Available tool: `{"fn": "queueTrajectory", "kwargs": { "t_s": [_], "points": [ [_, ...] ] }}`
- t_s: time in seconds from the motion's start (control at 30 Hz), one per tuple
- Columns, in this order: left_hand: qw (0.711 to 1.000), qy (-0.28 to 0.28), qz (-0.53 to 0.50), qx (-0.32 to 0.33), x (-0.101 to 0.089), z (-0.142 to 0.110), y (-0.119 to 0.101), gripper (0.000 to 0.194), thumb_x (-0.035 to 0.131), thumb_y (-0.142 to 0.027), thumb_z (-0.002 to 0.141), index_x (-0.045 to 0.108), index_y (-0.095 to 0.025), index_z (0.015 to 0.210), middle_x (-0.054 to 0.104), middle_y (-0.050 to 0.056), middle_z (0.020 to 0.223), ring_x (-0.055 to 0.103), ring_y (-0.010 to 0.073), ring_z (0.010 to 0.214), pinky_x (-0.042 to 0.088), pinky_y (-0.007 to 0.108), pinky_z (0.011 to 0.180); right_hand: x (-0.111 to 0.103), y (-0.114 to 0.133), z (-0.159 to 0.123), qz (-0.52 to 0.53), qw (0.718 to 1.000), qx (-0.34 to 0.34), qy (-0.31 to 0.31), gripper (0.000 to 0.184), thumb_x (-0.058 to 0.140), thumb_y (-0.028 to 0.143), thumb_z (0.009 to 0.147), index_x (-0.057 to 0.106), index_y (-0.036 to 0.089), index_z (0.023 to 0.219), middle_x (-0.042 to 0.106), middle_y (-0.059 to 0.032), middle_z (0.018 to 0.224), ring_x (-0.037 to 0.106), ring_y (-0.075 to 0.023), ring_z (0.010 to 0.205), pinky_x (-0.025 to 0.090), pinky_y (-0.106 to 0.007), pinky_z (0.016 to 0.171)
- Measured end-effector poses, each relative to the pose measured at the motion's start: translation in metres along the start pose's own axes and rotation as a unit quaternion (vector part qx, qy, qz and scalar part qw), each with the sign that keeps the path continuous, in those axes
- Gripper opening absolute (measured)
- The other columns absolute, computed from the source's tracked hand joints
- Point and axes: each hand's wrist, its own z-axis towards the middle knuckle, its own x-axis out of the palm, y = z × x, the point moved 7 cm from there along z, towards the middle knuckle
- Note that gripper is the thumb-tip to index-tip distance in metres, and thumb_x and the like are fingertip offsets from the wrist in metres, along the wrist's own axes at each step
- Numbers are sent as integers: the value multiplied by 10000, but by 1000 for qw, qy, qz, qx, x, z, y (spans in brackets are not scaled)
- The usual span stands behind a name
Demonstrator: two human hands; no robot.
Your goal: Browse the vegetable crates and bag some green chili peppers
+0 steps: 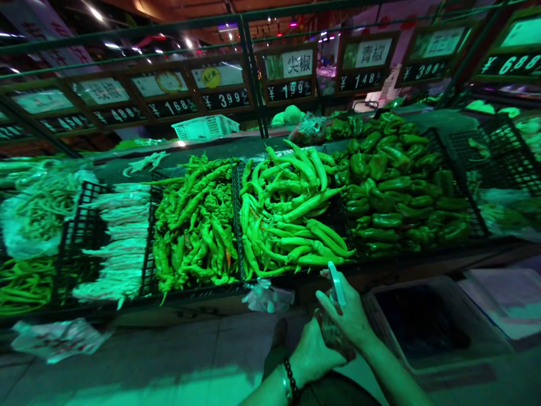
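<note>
Low in front of the vegetable stand, my hands come together around what looks like a clear spray bottle with a pale top point(337, 286). My left hand point(311, 351), with a beaded bracelet at its wrist, is closed around the see-through body. My right hand point(351, 311) is closed at the pale top, its fingers pointing up toward the stand. Much of the bottle is hidden by my hands. Just beyond it lie long light-green peppers point(296, 225) in a black crate, apart from my hands.
Wrinkled thin peppers point(196, 225) and pale bundled beans point(124, 237) fill crates leftward; dark green peppers point(393, 192) lie right. Plastic bags point(268, 296) hang at the front edge. A plastic bin point(477, 349) stands at lower right. Price signs point(289, 73) line the back.
</note>
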Motion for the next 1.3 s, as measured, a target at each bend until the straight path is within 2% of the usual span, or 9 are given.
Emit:
{"fn": "queueTrajectory", "kwargs": {
  "t_s": [0.1,0.23,0.4,0.47,0.67,0.77,0.93,1.17,1.3],
  "points": [
    [1000,-9,-27,2,3,3,-5,724,960,-122,637,656,-170,1293,866,128,1249,854,319,1108,692,409,968,-3,-4,3,9,1000,-2,-14,325,724,408,1017,646,213,1264,709,-9,933,665,-173,708,573,-305,699],
    [999,-19,-41,18,-4,8,-9,755,953,-94,639,676,-163,1337,848,152,1325,836,335,1182,682,429,1032,2,3,15,1,1000,-14,-7,218,714,400,1015,652,216,1114,671,17,844,635,-157,651,536,-287,644],
    [999,-21,1,31,-18,25,-19,684,907,-72,646,728,-166,1299,848,138,1320,817,359,1236,678,449,1062,11,21,44,10,999,-35,35,431,718,373,999,632,184,1378,684,-4,894,655,-184,694,571,-318,680],
    [998,-40,33,39,-22,37,-32,683,914,-99,654,698,-176,1297,853,123,1292,827,352,1209,687,440,1040,9,27,60,11,998,-50,35,445,713,363,1003,622,187,1401,695,-15,917,665,-190,703,569,-319,670],
    [995,-52,61,54,-30,76,-87,824,970,-172,623,639,-220,1376,844,104,1331,818,349,1213,693,435,1041,-8,57,111,-20,994,-106,-3,182,713,374,1016,651,228,1105,583,42,776,538,-153,600,472,-291,584],
    [986,-68,138,71,-43,93,-118,787,961,-212,654,656,-236,1379,820,97,1354,792,357,1248,664,479,1100,-15,75,140,-10,994,-104,-16,197,745,375,990,648,231,1084,541,70,725,506,-145,585,452,-290,591],
    [957,-142,237,83,-68,120,-160,925,982,-399,700,560,-197,1497,708,165,1513,678,394,1420,534,568,1255,-15,98,199,50,995,-85,17,459,797,392,943,637,221,1338,476,115,657,468,-150,559,436,-296,586],
    [948,-202,234,75,-91,165,-198,855,951,-547,751,525,-204,1408,773,177,1348,765,383,1210,597,545,1054,-20,122,275,66,989,-125,-51,266,818,433,863,645,236,904,587,62,704,555,-156,618,516,-312,623],
    [945,-212,234,86,-102,181,-217,889,947,-563,743,520,-177,1420,758,206,1380,749,391,1262,587,537,1075,-18,127,303,56,987,-135,-67,309,839,445,854,675,225,997,585,54,745,554,-165,653,527,-315,638]
  ]
}}
